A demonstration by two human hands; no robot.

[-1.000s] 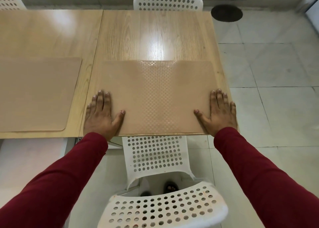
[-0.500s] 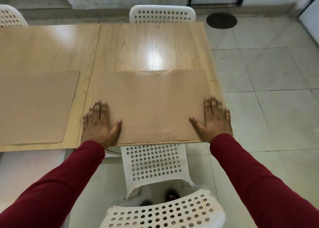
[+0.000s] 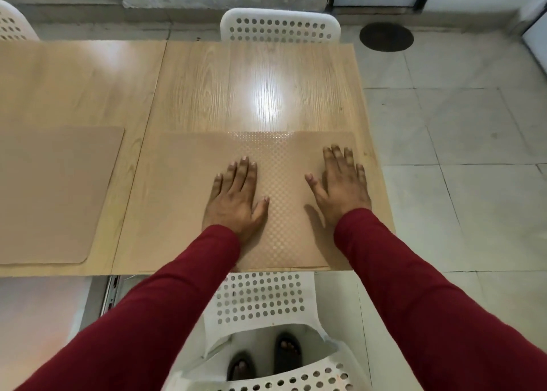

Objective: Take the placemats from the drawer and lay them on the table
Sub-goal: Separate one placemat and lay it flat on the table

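Note:
A tan placemat [image 3: 183,189] lies flat on the right half of the wooden table [image 3: 254,88], its near edge along the table's front edge. My left hand [image 3: 236,201] rests palm down near the mat's middle, fingers straight. My right hand [image 3: 340,186] lies flat on the mat's right part, fingers spread. A second tan placemat [image 3: 56,192] lies flat on the left half of the table, untouched.
A white perforated chair [image 3: 260,299] stands under the table's front edge just before me. Another white chair [image 3: 279,26] sits at the far side, and a third chair [image 3: 11,20] at the far left. Tiled floor with a dark round drain cover [image 3: 386,36] lies to the right.
Both hands have slid inward from the mat's near corners toward its middle, and sit farther from the front edge. The mat stays flat.

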